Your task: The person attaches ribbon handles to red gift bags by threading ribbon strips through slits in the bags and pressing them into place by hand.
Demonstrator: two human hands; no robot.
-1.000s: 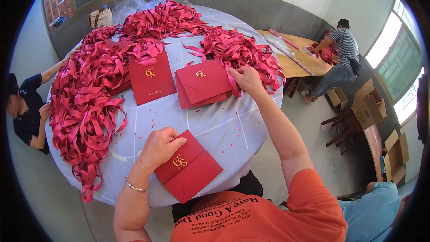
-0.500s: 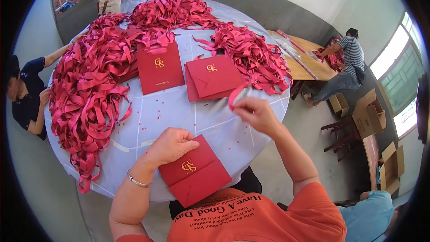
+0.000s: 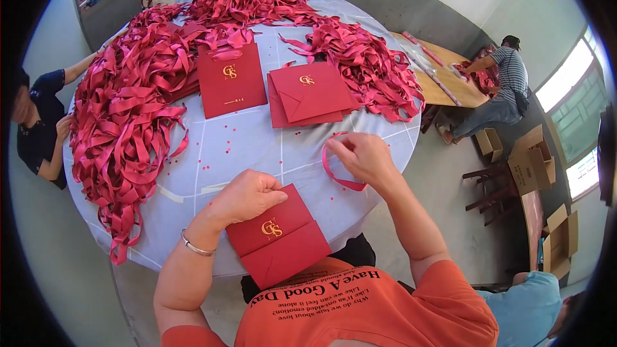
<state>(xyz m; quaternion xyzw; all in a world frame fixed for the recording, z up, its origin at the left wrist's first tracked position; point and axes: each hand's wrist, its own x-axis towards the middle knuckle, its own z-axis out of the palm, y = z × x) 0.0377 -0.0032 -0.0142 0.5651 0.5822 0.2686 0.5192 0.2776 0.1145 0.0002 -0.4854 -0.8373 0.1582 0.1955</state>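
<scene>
My left hand [image 3: 254, 198] grips the top edge of a folded red paper bag [image 3: 281, 244] with a gold emblem, which lies at the table's near edge against my shirt. To the right, above the table, my right hand [image 3: 361, 157] pinches a red ribbon [image 3: 329, 166] that hangs in a loop from the fingers. Beyond it, a few flat red bags [image 3: 315, 93] lie stacked with folded bottoms. Left of these lies another red bag [image 3: 231, 83] with a ribbon handle at its top.
Large heaps of red ribbon-handled bags [image 3: 128, 122] cover the left and far sides of the round, white-covered table [image 3: 186, 173]. A person [image 3: 42, 122] stands at the left; another [image 3: 508, 83] works at a wooden table [image 3: 443, 87]. Open cardboard boxes [image 3: 530, 164] stand at right.
My right hand has drawn nearer to me, and the ribbon in it now hangs as a loop. The left hand keeps hold of the bag, with little movement.
</scene>
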